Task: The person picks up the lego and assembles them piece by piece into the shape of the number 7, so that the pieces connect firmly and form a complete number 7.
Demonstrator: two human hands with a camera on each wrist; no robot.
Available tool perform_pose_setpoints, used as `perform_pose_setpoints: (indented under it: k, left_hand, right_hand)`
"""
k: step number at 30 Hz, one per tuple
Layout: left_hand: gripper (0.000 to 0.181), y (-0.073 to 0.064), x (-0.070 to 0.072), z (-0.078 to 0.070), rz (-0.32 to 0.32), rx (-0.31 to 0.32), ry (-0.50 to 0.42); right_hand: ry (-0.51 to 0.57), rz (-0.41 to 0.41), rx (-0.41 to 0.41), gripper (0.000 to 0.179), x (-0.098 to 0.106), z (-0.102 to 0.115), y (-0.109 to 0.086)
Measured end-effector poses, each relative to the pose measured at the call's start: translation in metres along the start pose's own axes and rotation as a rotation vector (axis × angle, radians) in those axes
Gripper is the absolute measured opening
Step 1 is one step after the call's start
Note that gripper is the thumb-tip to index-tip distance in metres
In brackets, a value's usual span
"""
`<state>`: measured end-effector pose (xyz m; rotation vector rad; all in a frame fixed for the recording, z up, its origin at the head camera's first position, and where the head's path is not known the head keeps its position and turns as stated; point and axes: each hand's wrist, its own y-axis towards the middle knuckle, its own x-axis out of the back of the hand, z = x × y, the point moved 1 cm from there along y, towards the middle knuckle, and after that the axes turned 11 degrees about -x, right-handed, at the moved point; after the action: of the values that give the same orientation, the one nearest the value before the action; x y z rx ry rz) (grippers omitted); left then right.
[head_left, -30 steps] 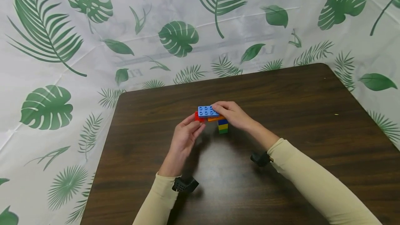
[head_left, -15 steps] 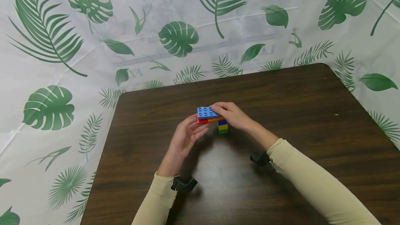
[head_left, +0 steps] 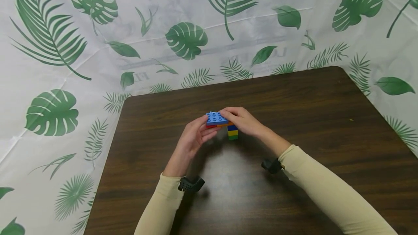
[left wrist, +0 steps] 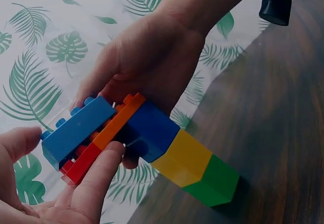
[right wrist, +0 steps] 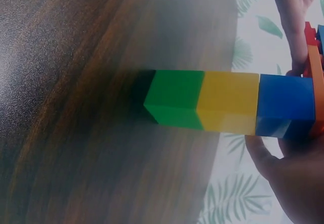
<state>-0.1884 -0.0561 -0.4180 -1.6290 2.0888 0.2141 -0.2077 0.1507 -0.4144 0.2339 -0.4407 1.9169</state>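
Note:
A tower of toy building bricks stands upright on the table, with a green brick (right wrist: 174,97) at the bottom, then a yellow brick (right wrist: 229,102) and a dark blue brick (right wrist: 285,105). Over these lie an orange brick (left wrist: 119,123) and, jutting out leftward, a red brick (left wrist: 81,164). Topmost is a light blue brick (head_left: 217,119); studs show in the gap beneath it in the left wrist view. My left hand (head_left: 192,133) pinches the overhanging end, thumb at the light blue brick, fingers under the red one. My right hand (head_left: 243,122) grips the tower's top, thumb on the light blue brick.
The dark wood table (head_left: 310,111) extends around the tower. Behind it hangs a white leaf-patterned sheet (head_left: 143,68). A black wrist camera (head_left: 191,184) sits on the left wrist, another (head_left: 271,166) on the right.
My left fingers have moved from holding the red brick's end to lying beneath it, and the thumb has come up onto the light blue brick. That brick has shifted slightly; the right hand barely moves.

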Motion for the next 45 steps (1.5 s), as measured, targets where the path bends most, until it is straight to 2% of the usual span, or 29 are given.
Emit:
perform_pose_setpoints:
  k: [4,9,16,20,23,31,39,45]
  left_hand:
    - [0.051,0.003,0.000,-0.002,-0.012,0.013,0.041]
    - [0.051,0.006,0.000,-0.005,0.003,0.030,0.068]
    - [0.050,0.009,-0.001,-0.008,0.031,0.057,0.080]
    - [0.048,0.010,-0.002,-0.009,0.044,0.053,0.099]
    - [0.046,0.010,-0.003,-0.009,0.044,0.056,0.101]
    - [0.046,0.012,-0.001,-0.008,0.033,0.059,0.101]
    - [0.043,0.012,0.001,-0.007,0.016,0.044,0.121]
    - [0.043,0.012,0.002,-0.006,0.026,0.055,0.083]
  right_hand:
    - [0.014,-0.006,-0.017,0.039,-0.001,-0.001,0.001]
    - [0.029,-0.009,-0.052,0.039,-0.002,0.001,0.001]
    - [0.021,-0.017,-0.057,0.038,-0.001,0.031,-0.021]
    - [0.029,-0.019,-0.052,0.037,0.000,0.033,-0.023]
    - [0.029,-0.015,-0.052,0.037,0.000,0.032,-0.021]
    - [0.051,-0.018,-0.056,0.039,-0.002,-0.003,0.004]
    - [0.056,-0.023,-0.044,0.039,-0.004,-0.005,0.007]
    - [0.036,-0.012,-0.053,0.040,-0.004,-0.003,0.007]
